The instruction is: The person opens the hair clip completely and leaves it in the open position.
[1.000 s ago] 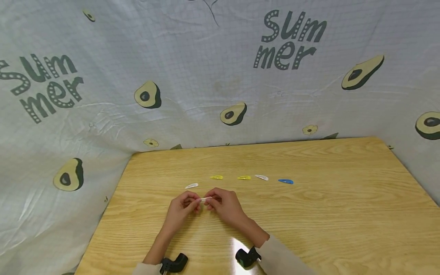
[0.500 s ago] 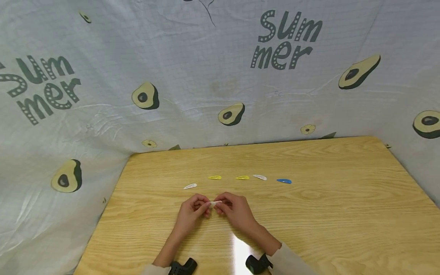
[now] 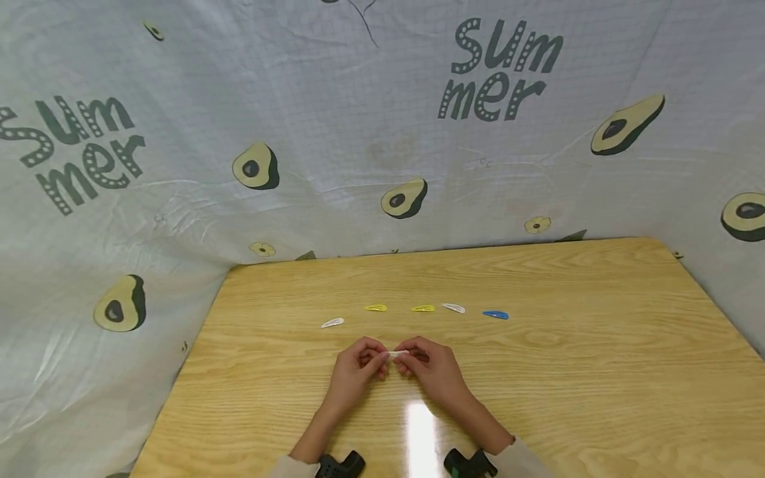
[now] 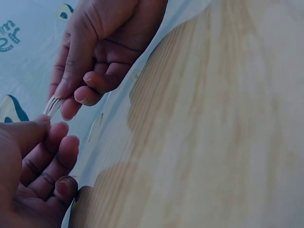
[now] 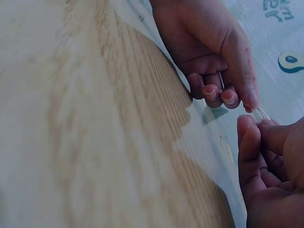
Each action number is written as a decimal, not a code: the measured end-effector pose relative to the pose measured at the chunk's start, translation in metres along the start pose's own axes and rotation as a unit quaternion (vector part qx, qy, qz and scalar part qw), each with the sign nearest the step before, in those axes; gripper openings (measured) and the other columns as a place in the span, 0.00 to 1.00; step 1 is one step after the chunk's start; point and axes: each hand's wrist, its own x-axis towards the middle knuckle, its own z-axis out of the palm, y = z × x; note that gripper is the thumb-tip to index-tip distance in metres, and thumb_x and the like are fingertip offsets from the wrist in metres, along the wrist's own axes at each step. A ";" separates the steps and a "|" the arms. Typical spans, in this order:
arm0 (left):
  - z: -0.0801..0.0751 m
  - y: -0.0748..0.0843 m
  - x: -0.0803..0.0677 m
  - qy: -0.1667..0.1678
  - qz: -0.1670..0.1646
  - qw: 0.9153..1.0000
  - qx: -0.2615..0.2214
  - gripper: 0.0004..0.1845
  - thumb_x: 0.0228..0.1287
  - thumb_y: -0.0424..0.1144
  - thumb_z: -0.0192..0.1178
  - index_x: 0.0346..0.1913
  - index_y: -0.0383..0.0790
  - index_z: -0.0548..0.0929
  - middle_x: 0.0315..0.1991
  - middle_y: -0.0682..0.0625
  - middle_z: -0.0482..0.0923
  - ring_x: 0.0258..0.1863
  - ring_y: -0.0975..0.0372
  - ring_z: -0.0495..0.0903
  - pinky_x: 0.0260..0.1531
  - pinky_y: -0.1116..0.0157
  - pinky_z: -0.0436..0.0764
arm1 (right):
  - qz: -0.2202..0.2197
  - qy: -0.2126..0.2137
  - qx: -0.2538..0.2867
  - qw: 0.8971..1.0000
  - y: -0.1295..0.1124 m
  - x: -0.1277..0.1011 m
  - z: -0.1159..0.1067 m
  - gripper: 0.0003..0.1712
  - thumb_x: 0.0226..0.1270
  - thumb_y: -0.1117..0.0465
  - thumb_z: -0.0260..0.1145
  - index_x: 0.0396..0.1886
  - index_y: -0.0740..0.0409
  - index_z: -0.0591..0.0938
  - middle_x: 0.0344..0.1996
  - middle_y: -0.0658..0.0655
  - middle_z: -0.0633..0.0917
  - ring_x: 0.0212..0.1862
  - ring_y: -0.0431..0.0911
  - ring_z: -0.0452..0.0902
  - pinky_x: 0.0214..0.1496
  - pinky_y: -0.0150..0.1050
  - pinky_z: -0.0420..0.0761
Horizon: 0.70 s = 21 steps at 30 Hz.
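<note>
L hand (image 3: 357,369) + R hand (image 3: 435,372), pinching white clip (image 3: 398,353)

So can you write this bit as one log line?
left hand: pinches white clip | right hand: pinches same clip | table: five clips

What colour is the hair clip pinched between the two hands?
White; the hair clip held between left hand and right hand shows best in the head view.

Head camera looks down from above the table (image 3: 597,332); both wrist cameras face, close-up, the shared hands.
</note>
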 end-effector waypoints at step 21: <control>0.042 0.000 0.003 0.039 0.028 0.998 0.030 0.03 0.66 0.28 0.58 0.38 0.28 0.78 0.24 0.34 0.78 0.22 0.45 0.77 0.23 0.66 0.79 | 0.034 0.043 0.016 0.998 0.006 -0.016 -0.023 0.07 0.67 0.65 0.63 0.43 0.59 0.82 0.32 0.54 0.86 0.32 0.46 0.84 0.34 0.37 0.82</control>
